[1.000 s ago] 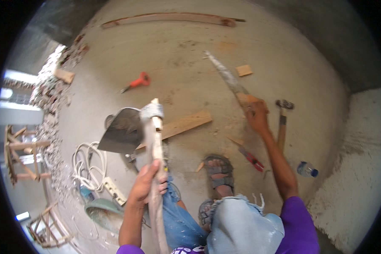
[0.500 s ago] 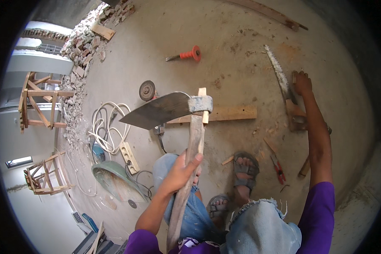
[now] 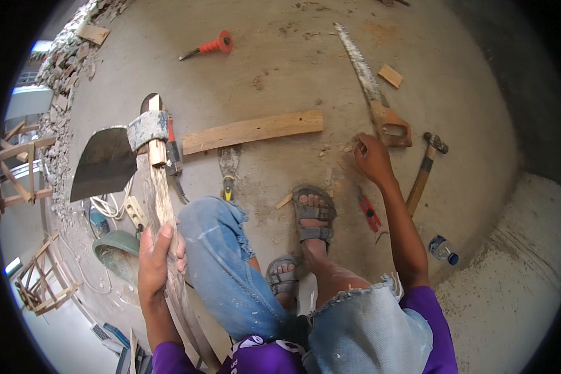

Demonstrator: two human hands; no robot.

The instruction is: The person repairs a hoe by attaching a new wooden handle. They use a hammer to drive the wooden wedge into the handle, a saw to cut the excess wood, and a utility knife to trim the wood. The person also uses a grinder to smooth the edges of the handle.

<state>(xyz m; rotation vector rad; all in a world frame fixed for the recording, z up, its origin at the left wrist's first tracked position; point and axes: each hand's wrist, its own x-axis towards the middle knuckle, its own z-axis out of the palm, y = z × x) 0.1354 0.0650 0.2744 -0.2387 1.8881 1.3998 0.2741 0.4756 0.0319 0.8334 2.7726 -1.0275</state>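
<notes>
My left hand (image 3: 160,255) is wrapped round the worn wooden handle of a hoe (image 3: 103,163). Its broad metal blade points left, and pale wood pokes through the socket at the head. My right hand (image 3: 371,157) hangs low over the floor with its fingers curled together; whatever may be in them is hidden. Close by lies a handsaw (image 3: 389,124) with a wooden handle and a whitish blade. A small wooden block (image 3: 391,75) rests beside the blade. Red-handled pliers (image 3: 369,212) lie just nearer than my right hand.
A plank (image 3: 255,131), a scraper (image 3: 229,171) and a chisel with a red guard (image 3: 212,45) lie ahead. Behind the hoe head is an angle grinder (image 3: 173,146). At right are a hammer (image 3: 422,174) and a plastic bottle (image 3: 443,249). Rubble (image 3: 62,68) lines the far left.
My right hand has come away from the small wooden block, moving nearer and left past the saw handle. The hoe is still in my left hand, now farther left. The view has shifted.
</notes>
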